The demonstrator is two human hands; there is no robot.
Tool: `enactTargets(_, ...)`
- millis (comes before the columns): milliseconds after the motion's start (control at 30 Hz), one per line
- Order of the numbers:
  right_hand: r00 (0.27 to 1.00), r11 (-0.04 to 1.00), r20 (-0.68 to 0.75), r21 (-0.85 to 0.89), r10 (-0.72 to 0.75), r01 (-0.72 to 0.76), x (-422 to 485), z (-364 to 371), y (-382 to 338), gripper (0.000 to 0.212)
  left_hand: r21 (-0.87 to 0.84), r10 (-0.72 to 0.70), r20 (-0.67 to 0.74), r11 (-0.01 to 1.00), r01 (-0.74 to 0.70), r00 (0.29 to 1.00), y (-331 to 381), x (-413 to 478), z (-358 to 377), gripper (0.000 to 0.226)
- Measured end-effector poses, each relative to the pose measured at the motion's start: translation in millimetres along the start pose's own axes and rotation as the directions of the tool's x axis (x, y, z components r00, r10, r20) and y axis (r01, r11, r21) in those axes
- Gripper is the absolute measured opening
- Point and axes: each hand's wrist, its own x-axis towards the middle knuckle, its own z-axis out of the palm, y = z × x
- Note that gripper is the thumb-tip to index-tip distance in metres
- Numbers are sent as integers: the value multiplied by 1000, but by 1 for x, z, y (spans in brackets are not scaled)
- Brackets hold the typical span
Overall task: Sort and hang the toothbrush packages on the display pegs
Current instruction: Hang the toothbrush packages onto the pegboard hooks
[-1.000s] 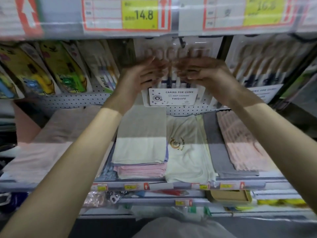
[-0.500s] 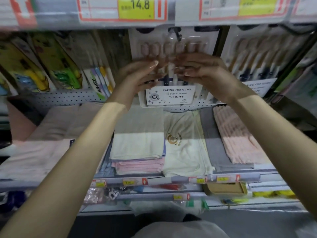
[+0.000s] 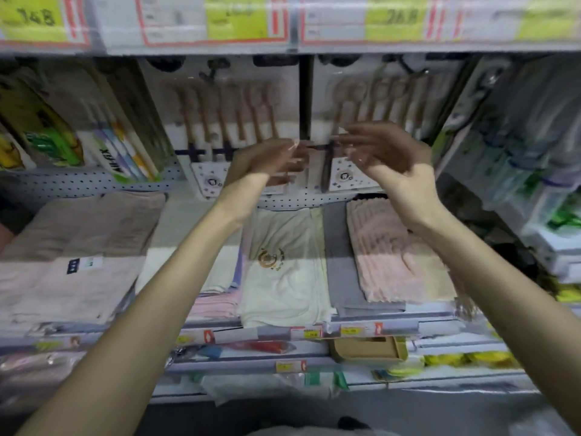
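Above the folded towels [image 3: 283,278], my left hand [image 3: 267,162] and right hand [image 3: 390,158] have lifted off the pack they pressed a moment ago. Both are loosely open, holding nothing. Behind them the left toothbrush package [image 3: 220,121] and right toothbrush package [image 3: 377,96] hang side by side, apparently settled. A narrow gap parts them, and the price rail [image 3: 292,47] crowds overhead.

This is a shop aisle. Yellow-and-red price labels [image 3: 235,20] are running along the upper shelf edge [image 3: 201,49] above the left grip [image 3: 267,162] and right grip [image 3: 386,155]. Carded toothbrush packages [image 3: 226,121] are hanging on a pegboard [image 3: 78,184] just behind them. Folded towels [image 3: 283,265] are lying stacked on the lower shelf [image 3: 434,320] beneath them, with smaller price tags [image 3: 309,333] lining its front rail.
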Motion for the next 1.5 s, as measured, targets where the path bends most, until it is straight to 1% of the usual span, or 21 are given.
enactTargets(67, 999, 999, 8, -30, 39, -39, -6, -29, 1, 23, 17, 46, -42, 999, -45, 998, -5, 2, 26, 37)
enactTargets(200, 983, 984, -8, -3, 181, -181, -9, -79, 7, 23, -40, 36, -59, 998, -38, 998, -10, 17, 64, 35)
enactTargets(233, 977, 977, 22, -8, 213, -212, -7, -88, 8, 24, -52, 50, -81, 997, -54, 995, -10, 20, 71, 36)
enactTargets(300, 960, 968, 127, -36, 251, -248, -2, -101, 12, 27, -77, 47, -119, 995, -56, 992, -12, 24, 84, 44)
enactTargets(433, 916, 952, 260, -63, 306, -300, 10, -91, 19, 33, -91, 29, -142, 995, -42, 989, -14, 33, 91, 52)
enactTargets(533, 900, 940, 271, -98, 342, -327, 21, -80, 26, 32, -47, 23, -129, 998, -29, 991, -12, 34, 89, 57)
enactTargets(600, 893, 931, 264, -88, 364, -354, 27, -78, 32, 38, -28, 11, -133, 1000, -15, 991, -10, 37, 88, 58)
enactTargets(700, 884, 929, 289, -65, 368, -366, 32, -76, 37, 37, 1, 16, -161, 1000, -16, 987, -11, 45, 87, 48)
enactTargets(733, 878, 928, 306, -59, 368, -369, 32, -75, 38, 42, 4, 26, -173, 1000, -26, 985, -12, 47, 86, 41)
enactTargets(767, 876, 929, 315, -63, 366, -365, 33, -74, 38, 52, 17, 42, -178, 999, -40, 983, -14, 50, 85, 32)
enactTargets(800, 876, 932, 323, -66, 358, -357, 35, -73, 38, 62, 35, 62, -169, 998, -57, 984, -14, 51, 85, 25)
enactTargets(833, 875, 932, 326, -75, 358, -354, 37, -73, 38, 66, 51, 83, -155, 996, -76, 984, -14, 52, 85, 22)
enactTargets(867, 874, 930, 321, -79, 365, -360, 39, -72, 40, 62, 54, 101, -145, 994, -94, 984, -15, 54, 84, 20)
enactTargets(933, 870, 925, 318, -74, 376, -373, 42, -72, 42, 43, 43, 126, -150, 992, -120, 981, -16, 58, 81, 18)
enactTargets(967, 870, 924, 314, -73, 379, -376, 44, -72, 44, 38, 44, 133, -154, 991, -128, 979, -16, 59, 79, 19)
enactTargets(1100, 879, 927, 296, -81, 374, -366, 47, -70, 45, 33, 64, 145, -125, 988, -138, 982, -16, 62, 78, 25)
enactTargets(1200, 884, 930, 288, -80, 367, -360, 45, -68, 43, 34, 44, 124, -121, 992, -119, 985, -13, 61, 75, 22)
enactTargets(1267, 886, 929, 282, -68, 368, -364, 42, -68, 40, 35, 37, 99, -99, 995, -95, 990, -13, 58, 73, 27)
enactTargets(1333, 892, 931, 271, -61, 361, -359, 36, -68, 33, 40, 44, 89, -69, 995, -86, 994, -14, 55, 73, 32)
enactTargets(1433, 902, 934, 243, -60, 357, -353, 21, -71, 27, 44, 29, 130, -93, 991, -128, 987, -14, 44, 79, 32)
enactTargets(1500, 909, 934, 218, -42, 355, -355, 9, -77, 27, 37, -8, 167, -130, 985, -170, 977, -16, 34, 86, 31)
